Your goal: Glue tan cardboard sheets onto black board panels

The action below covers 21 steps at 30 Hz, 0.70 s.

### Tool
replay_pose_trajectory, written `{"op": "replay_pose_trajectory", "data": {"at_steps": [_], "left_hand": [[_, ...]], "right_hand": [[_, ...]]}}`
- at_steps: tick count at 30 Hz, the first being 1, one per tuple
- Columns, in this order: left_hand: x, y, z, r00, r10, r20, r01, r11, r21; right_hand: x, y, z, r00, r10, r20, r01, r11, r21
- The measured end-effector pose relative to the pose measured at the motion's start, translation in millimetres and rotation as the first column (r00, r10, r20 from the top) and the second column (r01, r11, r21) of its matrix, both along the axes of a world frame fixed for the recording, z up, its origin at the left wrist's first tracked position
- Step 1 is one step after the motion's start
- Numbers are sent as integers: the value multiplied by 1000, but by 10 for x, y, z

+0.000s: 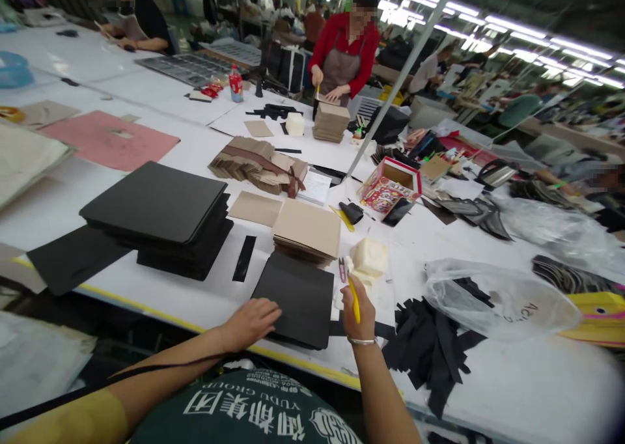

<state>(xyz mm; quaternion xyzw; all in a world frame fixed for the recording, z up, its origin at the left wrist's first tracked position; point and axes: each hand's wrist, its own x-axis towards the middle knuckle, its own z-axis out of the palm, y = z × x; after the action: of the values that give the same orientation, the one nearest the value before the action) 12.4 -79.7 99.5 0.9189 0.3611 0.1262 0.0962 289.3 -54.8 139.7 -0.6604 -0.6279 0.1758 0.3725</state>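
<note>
My left hand rests with its fingers stretched flat at the left edge of a black rectangular panel, which lies near the table's front edge. On the panel's right side, my right hand is closed around a yellow-handled brush; its tip is hard to make out. Just beyond that hand stands a whitish, glue-smeared tub. Small red-handled snips lie beside the tub. Behind the panel is a stack of tan boards. A narrow black strip lies left of it.
A tall stack of black panels stands at left. Cut black strips are heaped at right beside a clear plastic bag. A slanted metal pole rises behind a red patterned box. A co-worker in red works across the table.
</note>
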Motion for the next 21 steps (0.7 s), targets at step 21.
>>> {"op": "replay_pose_trajectory", "data": {"at_steps": [21], "left_hand": [[306,-250,-310,977,-211,20,212,977,-28]], "right_hand": [[-1117,232,-110,782,425,-456,-594,728,-342]]}}
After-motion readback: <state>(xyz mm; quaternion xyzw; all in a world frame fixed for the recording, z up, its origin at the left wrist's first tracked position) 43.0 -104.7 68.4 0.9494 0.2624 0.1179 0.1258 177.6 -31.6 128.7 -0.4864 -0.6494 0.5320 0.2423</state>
